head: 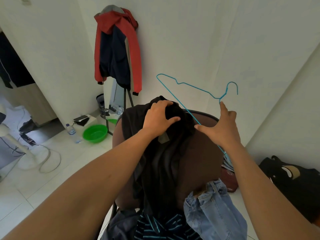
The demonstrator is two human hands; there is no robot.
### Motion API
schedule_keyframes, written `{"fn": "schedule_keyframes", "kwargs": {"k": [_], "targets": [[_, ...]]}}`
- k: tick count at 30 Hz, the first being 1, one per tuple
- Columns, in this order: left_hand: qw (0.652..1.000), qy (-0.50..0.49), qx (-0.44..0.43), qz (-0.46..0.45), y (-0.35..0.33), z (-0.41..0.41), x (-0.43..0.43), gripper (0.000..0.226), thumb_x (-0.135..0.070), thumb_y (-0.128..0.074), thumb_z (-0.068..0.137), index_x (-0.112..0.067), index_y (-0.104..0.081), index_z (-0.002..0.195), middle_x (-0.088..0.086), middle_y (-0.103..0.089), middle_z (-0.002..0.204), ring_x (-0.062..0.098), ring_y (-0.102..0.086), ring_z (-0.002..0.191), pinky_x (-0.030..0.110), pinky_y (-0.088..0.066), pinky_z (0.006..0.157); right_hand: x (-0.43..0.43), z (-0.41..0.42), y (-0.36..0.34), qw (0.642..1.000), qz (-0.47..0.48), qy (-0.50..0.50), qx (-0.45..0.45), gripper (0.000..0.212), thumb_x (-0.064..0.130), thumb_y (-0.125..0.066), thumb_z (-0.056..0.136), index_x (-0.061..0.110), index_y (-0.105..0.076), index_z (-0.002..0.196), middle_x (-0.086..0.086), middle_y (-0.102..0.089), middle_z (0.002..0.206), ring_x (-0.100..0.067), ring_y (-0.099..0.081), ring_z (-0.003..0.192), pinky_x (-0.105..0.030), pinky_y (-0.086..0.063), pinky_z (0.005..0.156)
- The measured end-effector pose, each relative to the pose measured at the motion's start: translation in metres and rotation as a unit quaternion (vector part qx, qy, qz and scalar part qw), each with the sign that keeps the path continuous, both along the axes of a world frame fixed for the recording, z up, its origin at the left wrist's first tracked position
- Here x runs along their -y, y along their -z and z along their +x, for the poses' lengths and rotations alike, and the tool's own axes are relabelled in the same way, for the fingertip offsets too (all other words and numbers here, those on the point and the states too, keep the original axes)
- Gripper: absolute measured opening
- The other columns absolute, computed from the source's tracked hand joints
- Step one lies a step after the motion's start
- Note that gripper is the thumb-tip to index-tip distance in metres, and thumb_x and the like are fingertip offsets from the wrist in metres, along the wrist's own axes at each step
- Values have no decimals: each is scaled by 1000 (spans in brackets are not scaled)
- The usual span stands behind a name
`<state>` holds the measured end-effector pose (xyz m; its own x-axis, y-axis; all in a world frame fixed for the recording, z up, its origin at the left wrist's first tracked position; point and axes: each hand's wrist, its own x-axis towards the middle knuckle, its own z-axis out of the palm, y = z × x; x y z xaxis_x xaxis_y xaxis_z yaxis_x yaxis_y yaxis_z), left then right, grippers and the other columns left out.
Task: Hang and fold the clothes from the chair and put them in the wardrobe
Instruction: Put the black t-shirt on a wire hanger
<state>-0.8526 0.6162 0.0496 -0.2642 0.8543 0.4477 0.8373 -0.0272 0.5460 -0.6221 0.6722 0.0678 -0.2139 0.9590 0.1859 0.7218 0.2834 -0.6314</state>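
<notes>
The fingers point(168, 105) of the left hand point(158, 118) curl over the bunched top of a black garment point(161, 160) and clamp on its cloth, thumb stretched out to the side along the fabric. The garment drapes over the top edge of the chair point(202, 153), down the brown backrest toward the seat, a grey label showing just below the wrist.

The right hand point(221, 129) is spread wide, fingers apart; its forefinger points up and touches the twisted neck of a blue wire hanger point(195, 88), just under the hook, and its thumb reaches toward the wire that runs down across the backrest. The hanger stands tilted above the chair's upper edge, one shoulder up in the air to the left, its lower bar slanting behind the right hand toward the chair's right edge. Whether the hand truly grips the wire, I cannot tell.

On the seat, near its front edge, lie faded blue jeans point(213, 210) at the right, a dark striped top point(164, 227) in the middle and a dark grey piece point(121, 226) at the left.

Beyond the chair a red and navy jacket point(117, 49) hangs on a stand by the wall. A green basin point(94, 133) and a water bottle point(72, 133) sit on the tiled floor, and a black bag point(292, 181) lies at the right wall.
</notes>
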Motion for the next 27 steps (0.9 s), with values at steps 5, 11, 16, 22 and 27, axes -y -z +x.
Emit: {"fn": "schedule_keyframes", "kwargs": {"k": [5,11,16,22,27], "targets": [[998,-51,36,12,-18,-25,-31,26,-37,-56,91,-19,-66,107,4,-61,118,26,-53,113,42,-43,99,-4,9,3,1000,1,7,17,124,62,-83,62,35,-6,155,-4,-29,139,-29,-50,122,-48,-50,94],[980,-28,19,-197,-58,-55,-67,26,-32,-62,96,-11,-71,109,5,-67,117,23,-59,112,28,-41,90,-10,19,7,999,6,14,35,123,61,-83,61,36,-7,154,-4,-30,136,-29,-50,120,-47,-51,92],[967,-17,-11,-255,-59,-67,-73,6,-18,-77,84,-21,-72,84,-1,-71,95,20,-67,93,37,-56,92,-16,18,11,999,6,12,44,123,60,-84,61,35,-9,154,-4,-30,137,-29,-49,121,-46,-50,89],[951,36,-111,-286,-66,-80,-61,40,8,-49,87,-22,-75,86,3,-67,109,22,-61,97,32,-53,85,-15,14,12,998,15,5,62,123,60,-84,62,33,-9,156,-5,-31,136,-29,-48,120,-46,-50,88],[931,46,-198,-303,-88,-74,-40,52,5,-44,87,-21,-69,124,6,-65,121,29,-60,106,38,-52,88,-7,19,2,996,27,11,85,121,60,-84,63,33,-10,155,-7,-31,138,-32,-46,123,-48,-51,88]]}}
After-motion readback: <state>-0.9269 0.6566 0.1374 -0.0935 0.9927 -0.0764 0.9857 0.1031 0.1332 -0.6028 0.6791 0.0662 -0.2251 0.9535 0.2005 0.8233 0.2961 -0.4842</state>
